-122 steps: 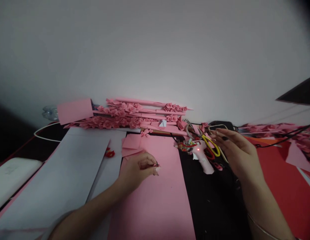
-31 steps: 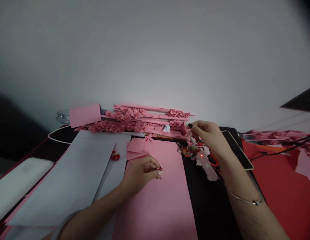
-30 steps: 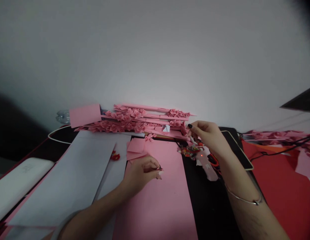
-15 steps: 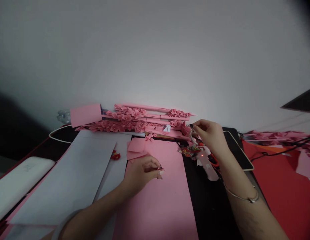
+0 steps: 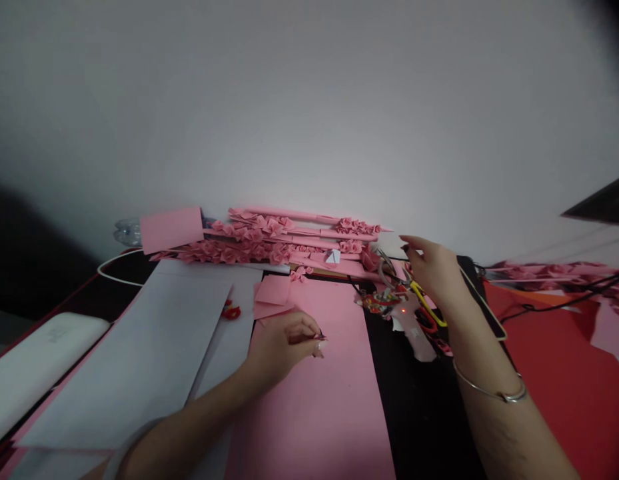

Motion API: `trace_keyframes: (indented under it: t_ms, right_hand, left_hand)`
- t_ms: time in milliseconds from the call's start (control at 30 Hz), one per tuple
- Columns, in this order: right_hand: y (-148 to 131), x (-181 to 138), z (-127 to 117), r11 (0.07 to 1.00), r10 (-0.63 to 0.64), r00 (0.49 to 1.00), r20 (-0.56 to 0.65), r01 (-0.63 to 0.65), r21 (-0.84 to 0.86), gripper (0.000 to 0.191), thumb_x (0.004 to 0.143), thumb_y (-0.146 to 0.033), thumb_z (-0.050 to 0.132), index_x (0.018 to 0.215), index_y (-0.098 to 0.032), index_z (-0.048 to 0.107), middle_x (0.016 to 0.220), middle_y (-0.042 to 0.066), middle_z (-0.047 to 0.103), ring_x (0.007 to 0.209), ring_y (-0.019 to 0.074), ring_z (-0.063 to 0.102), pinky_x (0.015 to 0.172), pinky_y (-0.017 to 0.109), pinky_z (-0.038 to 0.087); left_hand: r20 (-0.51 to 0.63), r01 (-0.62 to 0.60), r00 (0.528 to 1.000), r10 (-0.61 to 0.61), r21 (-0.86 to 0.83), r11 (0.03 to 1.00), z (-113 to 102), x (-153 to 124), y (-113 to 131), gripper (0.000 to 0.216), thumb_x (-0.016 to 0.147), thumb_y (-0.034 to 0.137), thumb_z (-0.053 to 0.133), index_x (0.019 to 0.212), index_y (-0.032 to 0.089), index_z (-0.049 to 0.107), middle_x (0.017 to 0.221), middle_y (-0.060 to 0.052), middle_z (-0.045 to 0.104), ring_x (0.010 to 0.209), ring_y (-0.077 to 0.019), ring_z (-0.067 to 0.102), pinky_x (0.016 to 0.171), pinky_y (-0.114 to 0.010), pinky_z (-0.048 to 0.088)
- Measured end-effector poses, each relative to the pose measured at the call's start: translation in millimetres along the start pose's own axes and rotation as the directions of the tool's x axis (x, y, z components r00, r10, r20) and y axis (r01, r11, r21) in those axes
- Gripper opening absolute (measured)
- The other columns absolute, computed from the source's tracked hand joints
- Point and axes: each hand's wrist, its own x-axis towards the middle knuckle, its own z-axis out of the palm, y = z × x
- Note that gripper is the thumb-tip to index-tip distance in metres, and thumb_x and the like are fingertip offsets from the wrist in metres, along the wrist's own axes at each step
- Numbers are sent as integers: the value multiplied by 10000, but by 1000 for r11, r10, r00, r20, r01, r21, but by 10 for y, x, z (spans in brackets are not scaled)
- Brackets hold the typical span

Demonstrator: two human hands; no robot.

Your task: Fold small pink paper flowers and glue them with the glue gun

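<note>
My left hand [image 5: 288, 339] is closed in a pinch over the pink sheet [image 5: 334, 400]. A small pink folded paper piece [image 5: 318, 348] shows at its fingertips, mostly hidden by them. Further right, my right hand [image 5: 432, 267] hovers by a cluster of tools, index finger and thumb a little apart with nothing visible between them. Under it lie pliers with yellow handles [image 5: 429, 305], a curved metal tool [image 5: 386, 267] and a pale glue gun [image 5: 416, 333] with a small red light. Its other fingers are partly out of sight.
Pink paper flower stems [image 5: 249, 250] lie along the wall. White sheets [image 5: 139, 360] and a white power bank [image 5: 44, 367] are at left. Small pink squares [image 5: 272, 291] sit on the pink sheet's far left corner. Red paper [image 5: 564, 360] and a black cable [image 5: 554, 305] lie at right.
My right hand has shifted right and away from the curved metal tool, uncovering the yellow handles. My left hand stays in place with its paper piece.
</note>
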Motion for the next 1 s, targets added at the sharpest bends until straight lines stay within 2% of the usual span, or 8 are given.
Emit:
trace_keyframes:
  t_ms: [100, 300, 400, 500, 600, 700, 867, 1000]
  right_hand:
    - [-66, -4, -74, 999, 38, 999, 31, -39, 25, 326, 838, -215, 468, 989, -133, 746, 623, 73, 665, 501, 190, 557, 556, 301, 369]
    - [-122, -20, -187, 988, 71, 996, -46, -64, 140, 205, 795, -240, 547, 696, -149, 702, 498, 21, 553, 479, 162, 517, 530, 281, 326]
    - [-216, -83, -239, 973, 45, 999, 0, -44, 225, 219, 816, -243, 514, 710, -156, 684, 453, -16, 499, 440, 139, 472, 493, 259, 298]
    - [-441, -230, -254, 954, -65, 986, 155, 16, 301, 220, 831, -222, 491, 691, -161, 649, 492, -25, 509, 447, 117, 451, 473, 235, 286]
    - [-708, -457, -183, 919, -191, 956, 222, 95, 383, 206, 849, -197, 487, 677, -172, 597, 522, -33, 527, 485, 113, 480, 493, 220, 307]
    - [-861, -738, -38, 883, -277, 939, 207, 163, 441, 192, 861, -167, 482, 706, -171, 594, 549, -32, 527, 498, 111, 476, 509, 221, 322]
    - [-763, -1222, 245, 786, -295, 947, 128, 164, 596, 163, 912, -163, 423, 913, -169, 585, 736, 14, 604, 626, 134, 546, 595, 229, 409]
    - [-643, -1456, 391, 727, -324, 934, 152, 143, 671, 192, 895, -130, 448, 1031, -197, 565, 783, 14, 603, 651, 141, 563, 589, 232, 433]
  left_hand:
    - [2, -2, 1000, 2, -1, 1000, 0, -7, -3, 143, 673, 132, 743, 696, 146, 602, 653, 29, 654, 593, -125, 659, 604, -225, 501]
    - [4, -9, 1000, 9, -1, 1000, -4, -1, -1, 138, 674, 122, 735, 694, 146, 600, 672, 26, 660, 597, -121, 661, 602, -219, 499]
    - [7, -1, 1000, 1, -3, 1000, -6, 5, 3, 135, 668, 112, 731, 700, 147, 605, 660, 27, 660, 604, -124, 662, 609, -221, 500]
    - [4, 10, 1000, -10, -24, 1000, -2, 7, 7, 150, 645, 108, 738, 695, 148, 603, 670, 22, 667, 615, -130, 664, 623, -232, 507]
    - [1, 16, 1000, -16, -35, 999, 2, 7, 11, 150, 637, 117, 741, 682, 147, 601, 665, 19, 667, 615, -131, 658, 624, -238, 508]
    - [11, 16, 1000, -16, -45, 999, -3, 9, 15, 134, 639, 115, 733, 685, 147, 612, 658, 21, 664, 615, -129, 653, 625, -237, 506]
    - [14, 5, 1000, -4, -30, 1000, -18, 10, 33, 112, 652, 116, 722, 696, 151, 626, 632, 26, 656, 621, -129, 647, 626, -234, 494]
    - [7, 17, 1000, -17, 24, 1000, -9, -5, 61, 129, 641, 141, 746, 703, 149, 633, 648, 12, 666, 649, -137, 637, 634, -239, 483]
